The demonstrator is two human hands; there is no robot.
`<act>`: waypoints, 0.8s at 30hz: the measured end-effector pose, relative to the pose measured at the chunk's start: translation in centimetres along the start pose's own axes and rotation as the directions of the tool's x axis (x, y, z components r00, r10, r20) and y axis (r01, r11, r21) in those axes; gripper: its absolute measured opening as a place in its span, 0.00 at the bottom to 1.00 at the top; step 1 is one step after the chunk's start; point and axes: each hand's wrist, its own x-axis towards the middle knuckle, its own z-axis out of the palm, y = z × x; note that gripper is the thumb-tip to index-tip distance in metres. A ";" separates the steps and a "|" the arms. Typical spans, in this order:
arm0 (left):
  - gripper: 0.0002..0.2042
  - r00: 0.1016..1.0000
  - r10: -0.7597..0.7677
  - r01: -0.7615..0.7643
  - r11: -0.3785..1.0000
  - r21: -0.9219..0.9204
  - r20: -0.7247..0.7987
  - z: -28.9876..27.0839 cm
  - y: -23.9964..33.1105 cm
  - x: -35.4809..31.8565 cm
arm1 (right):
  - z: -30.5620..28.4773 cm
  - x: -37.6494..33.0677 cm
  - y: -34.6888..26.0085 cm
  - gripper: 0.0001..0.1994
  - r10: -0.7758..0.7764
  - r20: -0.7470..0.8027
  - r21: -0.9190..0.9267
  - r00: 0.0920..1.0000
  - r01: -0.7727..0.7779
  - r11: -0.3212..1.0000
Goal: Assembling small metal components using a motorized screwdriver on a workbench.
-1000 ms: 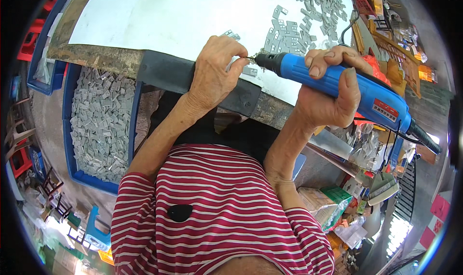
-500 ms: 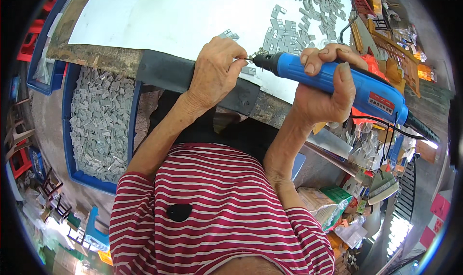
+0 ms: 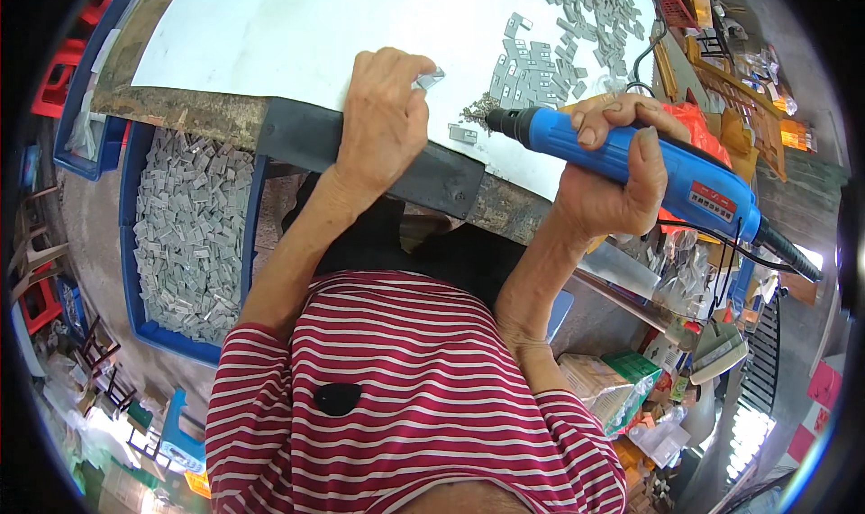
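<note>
My right hand (image 3: 617, 158) is wrapped round a blue electric screwdriver (image 3: 577, 140), its black nose pointing left. The nose is beside a small heap of tiny screws (image 3: 478, 109) on the white sheet (image 3: 297, 32). To the left, the bent fingers and thumb of my left hand (image 3: 383, 122) close on a small grey metal plate (image 3: 429, 79). That hand covers part of the plate, and its other fingers are partly hidden. Between my hands, a separate grey metal plate (image 3: 463, 135) lies near the table's front edge.
Farther back, many similar plates (image 3: 577, 27) lie in a loose spread. A blue bin (image 3: 131, 244) filled with grey plates stands left of my legs. A dark strip (image 3: 302, 136) runs along the table edge. The screwdriver's cord (image 3: 766, 253) trails right. Boxes (image 3: 599, 383) sit at the right.
My left hand has moved left and away from the screwdriver's tip, to the metal plate lying there. The screwdriver has shifted slightly right; the screw heap shows more fully.
</note>
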 end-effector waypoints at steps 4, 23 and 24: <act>0.14 0.993 0.056 -0.063 0.996 0.068 0.100 -0.2 -0.9 1.5 | -0.3 -0.1 -0.1 0.12 0.023 0.002 0.000 1.000 -0.023 1.000; 0.16 0.914 0.107 -0.203 0.956 0.213 0.391 0.5 -2.3 2.3 | -0.3 -0.7 0.0 0.12 0.047 -0.100 -0.060 0.994 -0.053 0.997; 0.17 0.910 0.108 -0.204 0.957 0.206 0.400 0.5 -2.2 2.3 | -0.4 -0.7 0.0 0.12 0.047 -0.100 -0.061 0.994 -0.053 0.997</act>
